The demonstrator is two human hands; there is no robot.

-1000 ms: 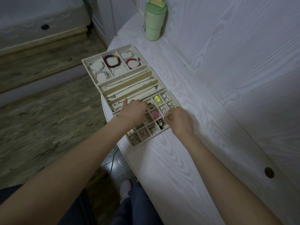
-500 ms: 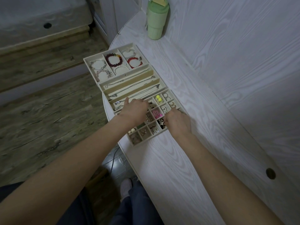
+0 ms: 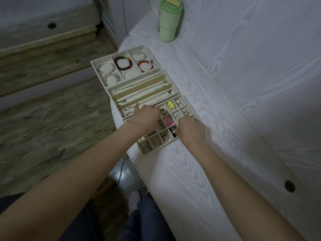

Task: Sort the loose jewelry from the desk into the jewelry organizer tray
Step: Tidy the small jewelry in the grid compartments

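Observation:
The cream jewelry organizer tray (image 3: 111,59) lies on the white desk. Its far section holds bracelets (image 3: 123,63), its middle section chain necklaces (image 3: 139,92), and its near grid small earrings and rings, among them a pink flower piece (image 3: 168,121) and yellow beads (image 3: 171,104). My left hand (image 3: 145,119) hovers over the grid's left half with curled fingers and one finger stretched toward the necklace slots. My right hand (image 3: 191,129) is at the grid's right near corner, knuckles up, fingers curled down. Both sets of fingertips are hidden.
A green lidded tumbler (image 3: 169,21) stands at the desk's far end against the wall. The desk's curved left edge (image 3: 132,159) runs just beside the tray, with wood floor below. A round cable hole (image 3: 289,186) is at the right.
My right hand has shifted slightly right, from over the grid cells to the grid's right near corner. My left hand stays over the grid's left half.

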